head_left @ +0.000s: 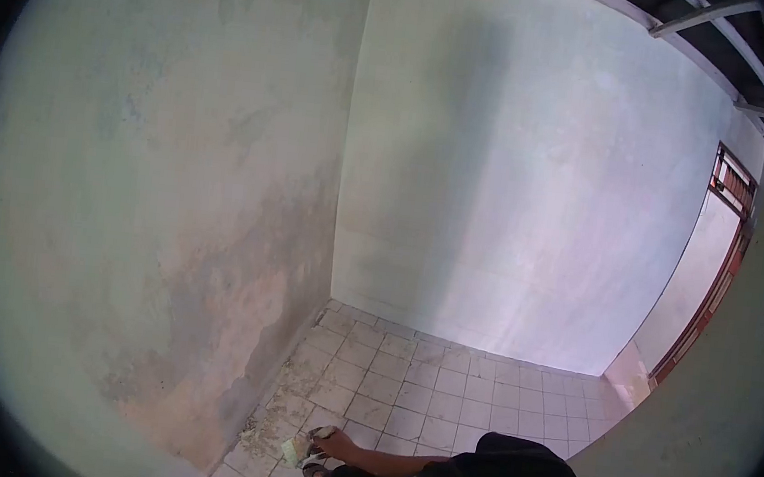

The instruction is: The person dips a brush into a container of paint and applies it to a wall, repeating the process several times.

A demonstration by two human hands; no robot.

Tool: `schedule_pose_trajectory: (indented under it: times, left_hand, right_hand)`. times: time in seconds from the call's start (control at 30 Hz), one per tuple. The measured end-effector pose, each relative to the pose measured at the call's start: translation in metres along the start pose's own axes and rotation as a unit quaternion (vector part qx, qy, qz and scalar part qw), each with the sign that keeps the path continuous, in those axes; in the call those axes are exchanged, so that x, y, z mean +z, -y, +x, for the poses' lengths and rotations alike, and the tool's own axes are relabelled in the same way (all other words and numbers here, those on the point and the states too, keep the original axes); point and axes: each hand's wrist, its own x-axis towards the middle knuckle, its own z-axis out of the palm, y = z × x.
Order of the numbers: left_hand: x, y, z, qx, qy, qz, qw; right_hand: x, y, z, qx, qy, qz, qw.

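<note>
Low in the view, my right hand reaches down to the left, close over the tiled floor near the foot of the left wall. Its fingers are closed around a small greyish object, whose kind I cannot make out. A pale green flat piece shows just left of the hand, among crumbly debris along the wall base. Below the hand is a foot in a dark sandal. A black sleeve covers my upper arm. My left hand is out of view.
The left wall has a large damp, peeling patch low down. A pale back wall meets it in a corner. Dirty white tiles run to a doorway with a red-brown frame at right. Another wall edge stands close on the right.
</note>
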Motion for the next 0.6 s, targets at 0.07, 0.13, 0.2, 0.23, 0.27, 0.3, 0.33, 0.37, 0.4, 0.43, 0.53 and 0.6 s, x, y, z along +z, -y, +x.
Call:
schedule_pose_trajectory:
  times: [0.07,0.13,0.2,0.23,0.27,0.3,0.33,0.37,0.4,0.43,0.53,0.6]
  left_hand:
    - [-0.006,-0.004,-0.009,0.0,-0.009,-0.001,1.0]
    - [-0.016,-0.009,-0.015,-0.003,-0.017,0.003,1.0]
    - [-0.022,-0.009,-0.022,-0.01,-0.028,0.002,1.0]
    - [-0.025,-0.009,-0.027,-0.014,-0.036,-0.001,0.999]
    - [-0.028,-0.008,-0.032,-0.021,-0.044,-0.003,0.999]
    - [-0.03,-0.008,-0.036,-0.027,-0.054,-0.007,0.998]
    - [-0.033,-0.009,-0.041,-0.033,-0.063,-0.01,0.997]
    - [-0.036,-0.007,-0.047,-0.039,-0.072,-0.011,0.997]
    - [-0.039,-0.007,-0.051,-0.046,-0.081,-0.013,0.996]
    - [-0.043,-0.007,-0.055,-0.053,-0.089,-0.014,0.995]
    - [-0.051,0.001,-0.073,-0.072,-0.118,-0.021,0.99]
    - [-0.054,0.008,-0.089,-0.092,-0.148,-0.032,0.984]
  right_hand:
    - [-0.001,0.007,-0.002,0.017,0.022,0.02,0.999]
    - [0.003,0.011,-0.006,0.001,0.031,0.023,0.999]
    - [0.006,0.017,-0.006,-0.012,0.045,0.034,0.998]
    - [0.008,0.019,-0.009,-0.008,0.055,0.027,0.998]
    - [0.01,0.022,-0.009,-0.002,0.049,0.002,0.999]
    - [0.011,0.025,-0.008,0.003,0.043,-0.023,0.999]
    - [0.01,0.029,-0.005,0.004,0.054,-0.033,0.998]
    - [0.009,0.022,0.0,-0.017,0.071,-0.089,0.993]
    - [0.008,0.018,0.002,-0.039,0.088,-0.143,0.985]
    - [0.007,0.017,0.007,-0.039,0.097,-0.15,0.983]
    - [0.008,0.01,0.004,-0.022,0.12,-0.104,0.987]
    - [0.009,0.01,0.008,-0.025,0.118,-0.111,0.986]
